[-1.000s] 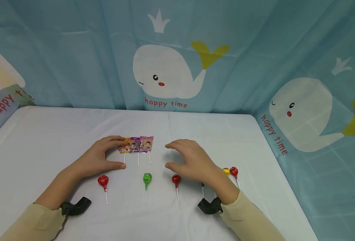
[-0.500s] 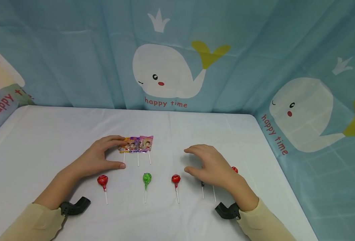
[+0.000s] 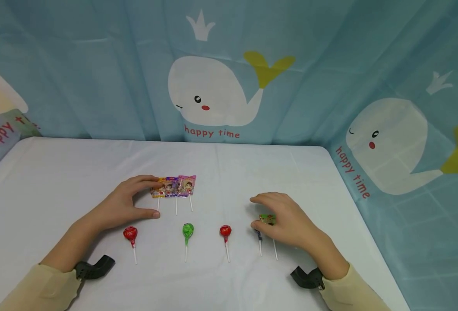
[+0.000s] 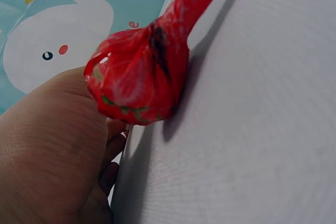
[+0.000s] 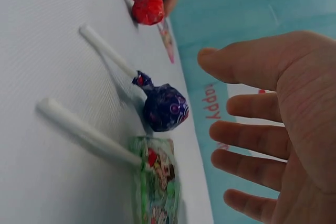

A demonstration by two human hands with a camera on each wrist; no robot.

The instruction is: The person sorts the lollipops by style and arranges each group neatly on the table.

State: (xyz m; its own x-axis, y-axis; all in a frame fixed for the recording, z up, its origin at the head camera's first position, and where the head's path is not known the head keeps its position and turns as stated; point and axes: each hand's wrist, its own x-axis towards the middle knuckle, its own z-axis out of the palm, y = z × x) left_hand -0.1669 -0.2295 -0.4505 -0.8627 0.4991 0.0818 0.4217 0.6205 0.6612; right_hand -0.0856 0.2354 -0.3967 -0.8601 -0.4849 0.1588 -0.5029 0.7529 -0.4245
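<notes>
Room & surface first: a light-blue fabric backdrop printed w/ white whales (image 3: 213, 93) and "happy time" lettering hung behind and to the right of a table under a plain white cloth (image 3: 58, 172).

Person in beige sleeves, both hands on the table. Left hand (image 3: 125, 205) rested beside a row of three flat-wrapped cartoon-print lollipops on white sticks (image 3: 173, 187), index fingertip touching the orange one at the left end, thumb flat on the cloth below; fingers loosely bent, not gripping anything. Right hand (image 3: 287, 218) hovered spread over two lollipops at the right end of the near row: fingers relaxed and apart in the wrist view (image 5: 283, 129), nothing held yet.

Under that hand: a flat green-wrapped lollipop w/ cartoon print (image 5: 156, 179) and, just beside it, a round dark-blue foil lollipop (image 5: 165, 107), both lying on the cloth, sticks toward the person.

Rest of near row, left to right: round red-wrapped lollipop near the left wrist (image 3: 130, 233), round green one (image 3: 187, 230), another red one (image 3: 225, 230).

Judgement: step looked like sorting, flat ones going to the far row. Next move prob. calls for closing fingers on the green flat lollipop alone w/o dragging the blue one, since they lay so close.
</notes>
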